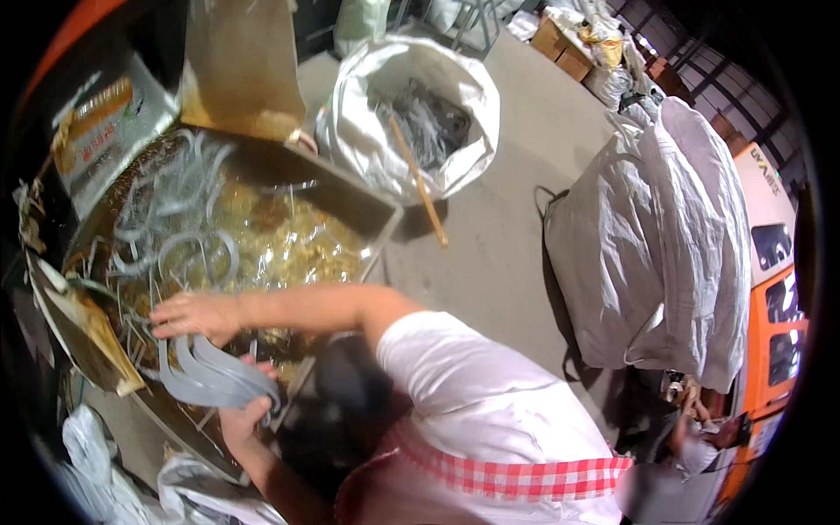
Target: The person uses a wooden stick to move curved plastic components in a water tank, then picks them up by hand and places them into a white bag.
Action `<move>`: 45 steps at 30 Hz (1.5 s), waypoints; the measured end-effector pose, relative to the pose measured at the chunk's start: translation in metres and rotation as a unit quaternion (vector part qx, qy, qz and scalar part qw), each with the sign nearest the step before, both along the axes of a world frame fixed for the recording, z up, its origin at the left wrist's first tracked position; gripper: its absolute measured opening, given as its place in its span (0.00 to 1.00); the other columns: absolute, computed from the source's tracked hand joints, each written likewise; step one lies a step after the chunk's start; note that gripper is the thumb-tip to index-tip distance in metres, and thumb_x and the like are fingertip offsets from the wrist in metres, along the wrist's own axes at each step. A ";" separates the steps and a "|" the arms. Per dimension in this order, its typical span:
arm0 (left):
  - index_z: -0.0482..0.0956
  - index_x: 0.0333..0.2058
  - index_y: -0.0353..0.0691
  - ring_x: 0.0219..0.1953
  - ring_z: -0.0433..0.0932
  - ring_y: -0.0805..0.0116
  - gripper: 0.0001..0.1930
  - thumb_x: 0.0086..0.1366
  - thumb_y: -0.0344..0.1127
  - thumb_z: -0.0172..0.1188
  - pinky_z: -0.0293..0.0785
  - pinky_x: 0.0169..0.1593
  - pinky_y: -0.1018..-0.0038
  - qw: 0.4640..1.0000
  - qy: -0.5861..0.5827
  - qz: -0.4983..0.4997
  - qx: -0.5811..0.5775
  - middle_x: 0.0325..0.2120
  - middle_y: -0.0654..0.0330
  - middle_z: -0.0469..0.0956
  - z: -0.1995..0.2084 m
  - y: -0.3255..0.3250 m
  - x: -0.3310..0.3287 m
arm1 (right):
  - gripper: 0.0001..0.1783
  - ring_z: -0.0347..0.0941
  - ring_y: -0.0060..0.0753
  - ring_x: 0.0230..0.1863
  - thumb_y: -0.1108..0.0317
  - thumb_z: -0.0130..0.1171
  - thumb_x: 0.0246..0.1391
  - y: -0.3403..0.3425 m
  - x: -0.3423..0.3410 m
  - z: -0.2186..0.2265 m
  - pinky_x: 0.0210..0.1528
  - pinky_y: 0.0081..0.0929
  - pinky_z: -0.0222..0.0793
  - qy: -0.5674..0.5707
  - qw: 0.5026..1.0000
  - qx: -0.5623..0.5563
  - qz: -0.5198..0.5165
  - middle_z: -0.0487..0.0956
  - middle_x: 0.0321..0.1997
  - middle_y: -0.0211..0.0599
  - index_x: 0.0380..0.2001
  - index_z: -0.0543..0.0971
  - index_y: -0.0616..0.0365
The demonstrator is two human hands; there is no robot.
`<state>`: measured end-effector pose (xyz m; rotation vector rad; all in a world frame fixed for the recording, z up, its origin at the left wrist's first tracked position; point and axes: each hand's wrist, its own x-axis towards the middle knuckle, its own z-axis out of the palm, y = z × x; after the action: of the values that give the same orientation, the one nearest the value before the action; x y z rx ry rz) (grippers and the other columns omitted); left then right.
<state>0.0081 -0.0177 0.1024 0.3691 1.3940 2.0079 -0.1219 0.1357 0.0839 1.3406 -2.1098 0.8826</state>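
A bundle of curved grey plastic strips (206, 374) is gripped at its right end by my left hand (245, 416), thumb on top. My right hand (197, 317) lies palm down at the strips' upper ends, fingers stretched out to the left. Both hands are over a wide metal tub (385, 232) of yellowish, glinting water. More curved translucent strips (197, 254) lie in the water on its left side. Where my right fingertips meet the strips is partly hidden.
Beyond the tub stands an open white woven sack (350, 96) with grey scraps and a wooden stick (420, 188). A bulky white sack (647, 254) fills the right. An orange machine (770, 324) and another person (700, 451) are farther right. A stained board (241, 61) rises at the tub's back.
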 end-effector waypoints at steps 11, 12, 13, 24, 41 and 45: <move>0.53 0.55 0.28 0.37 0.76 0.50 0.45 0.45 0.47 0.66 0.72 0.43 0.61 0.983 -0.084 0.090 0.133 0.36 0.42 0.74 0.000 -0.006 0.009 | 0.17 0.72 0.43 0.31 0.63 0.60 0.31 -0.031 -0.020 -0.009 0.31 0.40 0.64 -0.113 0.988 0.100 0.018 0.76 0.27 0.35 0.32 0.77 0.47; 0.52 0.56 0.28 0.37 0.76 0.51 0.46 0.46 0.49 0.65 0.72 0.42 0.61 0.976 -0.094 0.109 0.160 0.36 0.42 0.74 0.003 -0.004 0.008 | 0.16 0.72 0.43 0.30 0.63 0.60 0.31 -0.028 -0.022 -0.007 0.30 0.39 0.65 -0.110 0.991 0.074 0.010 0.76 0.26 0.35 0.31 0.77 0.48; 0.51 0.56 0.28 0.36 0.76 0.52 0.46 0.48 0.52 0.64 0.72 0.42 0.62 0.972 -0.101 0.120 0.176 0.36 0.42 0.74 0.002 -0.005 0.011 | 0.15 0.72 0.44 0.30 0.63 0.60 0.30 -0.027 -0.021 -0.008 0.29 0.39 0.65 -0.106 0.993 0.048 0.004 0.76 0.26 0.35 0.29 0.76 0.48; 0.44 0.61 0.38 0.59 0.55 0.65 0.47 0.51 0.47 0.65 0.55 0.59 0.70 0.855 0.212 0.466 0.080 0.59 0.55 0.52 -0.039 -0.038 -0.039 | 0.15 0.74 0.45 0.37 0.73 0.51 0.45 -0.019 -0.020 0.033 0.40 0.34 0.68 -0.226 0.903 -0.034 -0.364 0.78 0.37 0.44 0.39 0.76 0.51; 0.68 0.43 0.32 0.37 0.74 0.69 0.21 0.50 0.27 0.63 0.72 0.38 0.74 0.760 0.060 0.633 -0.132 0.36 0.57 0.74 -0.071 -0.012 -0.052 | 0.23 0.73 0.42 0.42 0.58 0.58 0.43 -0.034 -0.011 0.040 0.43 0.31 0.65 -0.353 0.858 0.023 -0.372 0.77 0.40 0.45 0.45 0.73 0.53; 0.70 0.41 0.32 0.34 0.75 0.67 0.17 0.51 0.27 0.60 0.73 0.35 0.73 0.753 0.060 0.646 -0.111 0.33 0.55 0.75 -0.054 -0.021 -0.049 | 0.44 0.60 0.37 0.57 0.51 0.65 0.38 0.003 -0.011 0.062 0.57 0.32 0.56 -0.604 0.791 -0.085 -0.045 0.64 0.57 0.46 0.56 0.61 0.63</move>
<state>-0.0410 -0.0387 0.0481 -0.8702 2.2756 2.7549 -0.1326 0.1385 0.1463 0.5053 -2.7586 2.2259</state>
